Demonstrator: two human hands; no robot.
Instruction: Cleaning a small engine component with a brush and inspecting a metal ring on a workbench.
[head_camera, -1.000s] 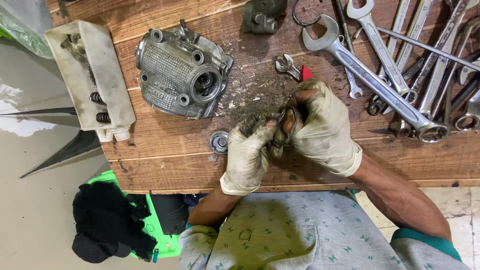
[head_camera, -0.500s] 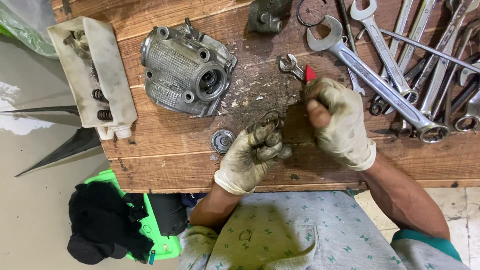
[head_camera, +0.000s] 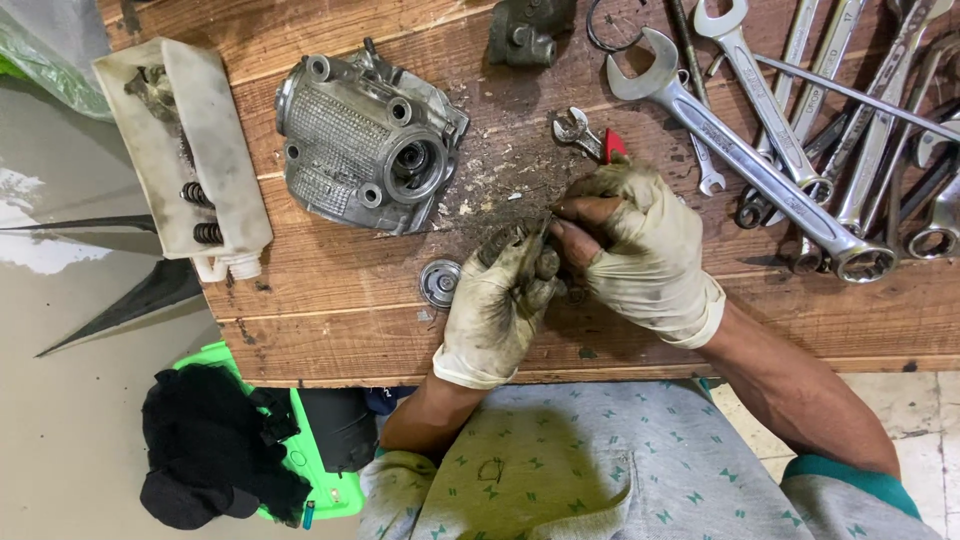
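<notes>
Both of my hands wear dirty whitish gloves and meet over the middle of a worn wooden bench (head_camera: 330, 320). My left hand (head_camera: 500, 300) is curled around a small dark greasy part that I cannot make out. My right hand (head_camera: 640, 250) touches that part with its bare fingertips, which poke through the torn glove. A grey metal engine cylinder head (head_camera: 365, 150) lies to the upper left of my hands. A small round metal disc (head_camera: 440, 282) lies on the wood just left of my left hand.
Several long wrenches (head_camera: 760, 160) lie fanned out at the right. A small wrench with a red tip (head_camera: 585, 135) lies above my right hand. A white tray with springs (head_camera: 185, 160) hangs over the left edge. A dark metal block (head_camera: 530, 30) sits at the top. Black cloth on a green box (head_camera: 215, 450) lies below.
Half a second ago my hands were apart, the right one lifted toward the red-tipped wrench. Now the right hand has come back down and its fingertips meet the left hand again.
</notes>
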